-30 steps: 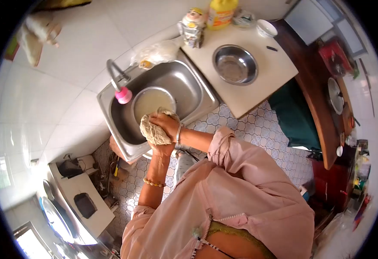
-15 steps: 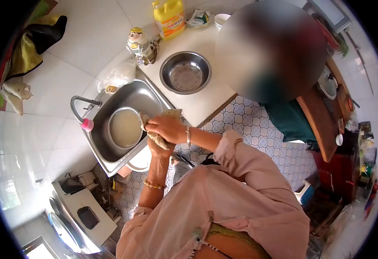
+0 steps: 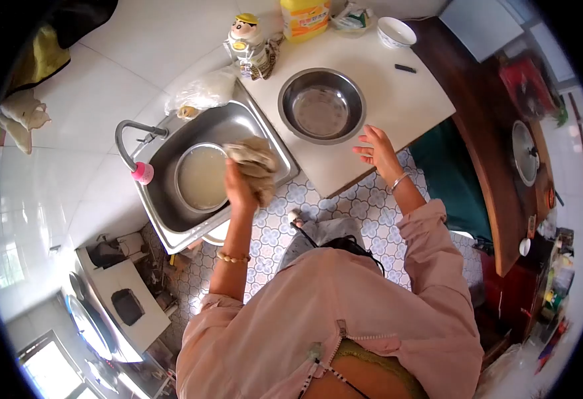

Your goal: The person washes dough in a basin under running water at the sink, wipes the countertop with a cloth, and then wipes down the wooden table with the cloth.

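A crumpled beige cloth (image 3: 258, 166) is gripped in my left hand (image 3: 239, 189) above the front edge of the sink (image 3: 235, 126). In the sink, beside that hand, sits a round metal basin (image 3: 201, 178) of cloudy liquid. My right hand (image 3: 379, 151) is held over the counter's front edge with its fingers apart and nothing in them. Just left of its fingertips, a wide steel bowl (image 3: 322, 106) stands on the pale counter (image 3: 411, 100); only its bare bottom shows inside.
A curved faucet (image 3: 124, 139) with a pink tip (image 3: 143, 173) reaches over the sink. Behind stand a cartoon-figure jar (image 3: 246, 46), a yellow jug (image 3: 306, 18) and a white bowl (image 3: 396, 32). A plastic bag (image 3: 205, 92) lies at the sink's back corner. A small black object (image 3: 406, 68) rests on the counter.
My right hand has let go of the cloth and moved right, toward the steel bowl, with its fingers opened. The cloth stays in my left hand. The camera view has shifted.
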A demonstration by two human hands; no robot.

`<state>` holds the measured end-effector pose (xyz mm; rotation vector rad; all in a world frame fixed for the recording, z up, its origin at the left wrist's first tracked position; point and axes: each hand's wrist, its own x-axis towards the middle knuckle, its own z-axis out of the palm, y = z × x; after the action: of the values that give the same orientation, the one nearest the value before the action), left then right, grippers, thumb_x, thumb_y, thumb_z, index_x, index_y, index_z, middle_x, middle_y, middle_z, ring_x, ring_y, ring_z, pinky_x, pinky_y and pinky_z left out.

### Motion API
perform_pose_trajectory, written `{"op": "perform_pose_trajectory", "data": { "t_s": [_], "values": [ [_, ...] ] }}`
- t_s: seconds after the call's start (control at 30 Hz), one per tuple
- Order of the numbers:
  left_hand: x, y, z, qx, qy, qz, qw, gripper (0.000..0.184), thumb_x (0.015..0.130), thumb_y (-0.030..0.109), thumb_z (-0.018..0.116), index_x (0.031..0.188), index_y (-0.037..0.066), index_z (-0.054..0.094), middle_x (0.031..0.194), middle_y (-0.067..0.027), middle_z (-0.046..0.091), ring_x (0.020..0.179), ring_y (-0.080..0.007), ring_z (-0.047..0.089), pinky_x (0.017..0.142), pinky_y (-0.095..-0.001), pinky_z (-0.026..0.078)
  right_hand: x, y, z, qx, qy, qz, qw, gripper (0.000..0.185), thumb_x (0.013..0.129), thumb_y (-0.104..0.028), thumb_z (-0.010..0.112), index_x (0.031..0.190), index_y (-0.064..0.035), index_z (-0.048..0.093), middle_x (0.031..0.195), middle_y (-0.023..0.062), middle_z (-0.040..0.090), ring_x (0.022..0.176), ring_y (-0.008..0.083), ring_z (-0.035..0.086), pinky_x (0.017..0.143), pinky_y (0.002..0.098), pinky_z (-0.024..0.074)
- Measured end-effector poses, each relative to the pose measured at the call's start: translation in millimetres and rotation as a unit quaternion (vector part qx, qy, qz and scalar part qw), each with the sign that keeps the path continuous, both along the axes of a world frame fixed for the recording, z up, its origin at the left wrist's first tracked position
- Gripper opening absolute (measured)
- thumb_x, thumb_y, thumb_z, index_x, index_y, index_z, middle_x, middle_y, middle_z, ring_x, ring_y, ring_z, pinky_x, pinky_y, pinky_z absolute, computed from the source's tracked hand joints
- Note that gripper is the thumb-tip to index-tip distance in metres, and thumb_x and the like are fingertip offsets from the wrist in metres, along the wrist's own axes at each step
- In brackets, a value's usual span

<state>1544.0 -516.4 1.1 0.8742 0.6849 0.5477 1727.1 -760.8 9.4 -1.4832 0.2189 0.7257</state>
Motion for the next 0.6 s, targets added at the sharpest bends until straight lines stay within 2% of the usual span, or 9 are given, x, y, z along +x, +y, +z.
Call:
{"op": "perform_pose_trajectory", "data": {
  "t_s": [0.07,0.1,0.13,0.17,0.2,0.23,0.27,0.47,0.6],
  "values": [
    [-4.5,-11.2,-40.5,0.244,0.126,-0.164,0.947,0.041,0.090,0.038,0.033,0.107,0.003,0.048,0.102,-0.0080,0.051,0.091,-0.0159,0.049,0.078,-0.0305,0.041,24.5,11.8,-13.0,0.019,0.041,0.042,0.998,0.042,0.076,-0.035,0.059,0.100,-0.0042,0.043,0.083,0.0074,0.052,0.070,0.0156,0.057,0.051,0.0234,0.0421],
    [4.1,-35.7,-77.2,0.334,0.134,-0.130,0.924,0.035,0.090,0.030,0.037,0.081,0.000,0.054,0.074,-0.0061,0.055,0.068,-0.0153,0.048,0.061,-0.0336,0.040,32.9,16.7,-23.0,0.039,0.082,0.077,0.993,0.038,0.075,-0.031,0.060,0.097,-0.0035,0.045,0.079,0.0075,0.052,0.069,0.0165,0.058,0.049,0.0244,0.0423],
    [14.0,-61.0,-36.8,0.335,0.080,-0.170,0.923,0.030,0.089,0.025,0.040,0.082,-0.001,0.054,0.073,-0.0100,0.055,0.066,-0.0195,0.048,0.061,-0.0349,0.040,38.8,19.8,-37.6,0.040,0.083,0.084,0.992,0.038,0.075,-0.031,0.060,0.097,-0.0035,0.045,0.079,0.0075,0.052,0.069,0.0165,0.058,0.049,0.0244,0.0423],
    [20.1,-74.2,-66.9,0.325,0.116,-0.283,0.895,0.028,0.089,0.024,0.040,0.090,0.000,0.054,0.081,-0.0165,0.056,0.071,-0.0271,0.052,0.065,-0.0340,0.042,45.8,22.5,-55.4,0.036,0.097,0.087,0.991,0.031,0.074,-0.026,0.058,0.091,-0.0029,0.047,0.076,0.0072,0.052,0.065,0.0170,0.057,0.046,0.0255,0.0421],
    [32.1,-99.3,-55.4,0.427,0.138,-0.288,0.846,0.030,0.087,0.023,0.042,0.105,0.001,0.050,0.099,-0.0207,0.052,0.093,-0.0310,0.050,0.080,-0.0370,0.040,55.8,27.0,-66.2,0.033,0.110,0.091,0.989,0.023,0.074,-0.021,0.057,0.086,-0.0022,0.050,0.072,0.0068,0.052,0.060,0.0174,0.056,0.044,0.0265,0.0420],
    [47.5,-110.5,-69.5,0.651,0.088,-0.309,0.688,0.039,0.083,0.024,0.046,0.116,0.003,0.043,0.116,-0.0186,0.043,0.112,-0.0299,0.039,0.093,-0.0421,0.030,60.1,28.9,-68.9,0.056,0.088,0.055,0.993,0.012,0.072,-0.013,0.053,0.078,-0.0024,0.051,0.068,0.0058,0.051,0.052,0.0174,0.051,0.042,0.0280,0.0420],
    [54.3,-124.5,-58.5,0.738,0.157,-0.385,0.532,0.047,0.080,0.026,0.049,0.121,0.005,0.039,0.125,-0.0137,0.037,0.121,-0.0292,0.028,0.099,-0.0455,0.020,65.7,25.9,-71.0,0.054,0.092,0.066,0.992,0.012,0.072,-0.013,0.053,0.078,-0.0024,0.051,0.068,0.0058,0.051,0.052,0.0174,0.051,0.042,0.0280,0.0420],
    [110.7,-125.7,-65.4,0.755,0.159,-0.407,0.488,0.046,0.079,0.028,0.049,0.120,0.008,0.042,0.129,-0.0106,0.034,0.122,-0.0301,0.026,0.101,-0.0434,0.019,119.3,-35.8,-66.9,0.153,0.153,0.033,0.976,0.006,0.071,-0.009,0.054,0.071,-0.0028,0.053,0.060,0.0052,0.051,0.047,0.0159,0.049,0.038,0.0274,0.0393],
    [157.4,-67.7,-72.9,0.697,0.250,-0.333,0.584,0.040,0.079,0.023,0.051,0.116,0.008,0.045,0.118,-0.0107,0.044,0.116,-0.0320,0.032,0.097,-0.0418,0.026,160.4,-76.6,-5.8,0.158,0.075,0.015,0.985,0.008,0.075,-0.011,0.056,0.068,-0.0063,0.054,0.059,0.0018,0.052,0.049,0.0127,0.051,0.041,0.0248,0.0401]
  ]
}}
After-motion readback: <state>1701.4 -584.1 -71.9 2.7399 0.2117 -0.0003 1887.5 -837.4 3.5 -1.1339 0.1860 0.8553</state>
